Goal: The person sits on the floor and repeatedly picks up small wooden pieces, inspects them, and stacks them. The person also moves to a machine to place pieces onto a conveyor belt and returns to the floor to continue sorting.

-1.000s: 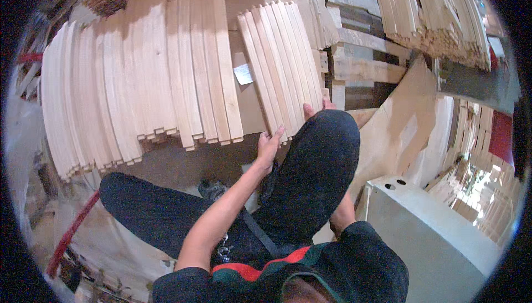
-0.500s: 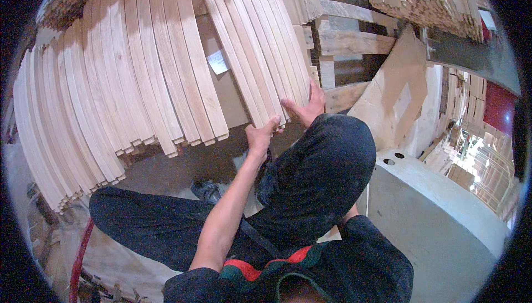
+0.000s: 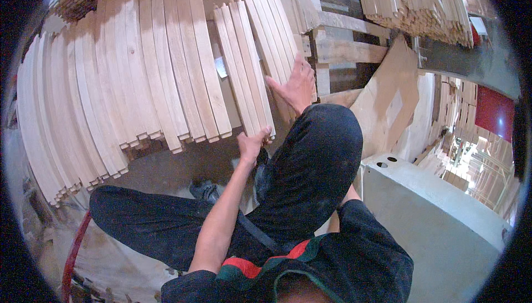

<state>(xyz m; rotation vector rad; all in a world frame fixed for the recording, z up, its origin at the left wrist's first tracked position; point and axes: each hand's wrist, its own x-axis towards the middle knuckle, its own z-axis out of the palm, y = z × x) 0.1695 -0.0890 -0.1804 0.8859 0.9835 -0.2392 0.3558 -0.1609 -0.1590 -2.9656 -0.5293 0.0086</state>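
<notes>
The head view looks down on a person sitting among stacks of pale wooden slats, legs in dark trousers, the right knee (image 3: 316, 159) raised in the middle of the picture. A small bundle of slats (image 3: 252, 64) lies side by side in front of that knee, its long pieces running away from the person and its near ends reaching to just above the knee. The left hand (image 3: 252, 145) is at the near end of this bundle, fingers curled and closed on the ends of the leftmost pieces, thumb side up. The right hand (image 3: 296, 84) lies farther along on the right side of the same bundle, palm down, fingers spread and flat against the wood, not gripping anything. To the left of the bundle, apart from it by a narrow gap, a much wider row of slats (image 3: 111, 92) fans out, its stepped ends pointing toward the person. A small pale slip of paper (image 3: 220, 67) shows in the gap between the two groups. More slats are piled at the upper right (image 3: 410, 3), beyond some darker boards. A grey metal cabinet (image 3: 432, 214) stands to the person's right, near the hip, and a red hose (image 3: 75, 247) curves along the floor at lower left.
</notes>
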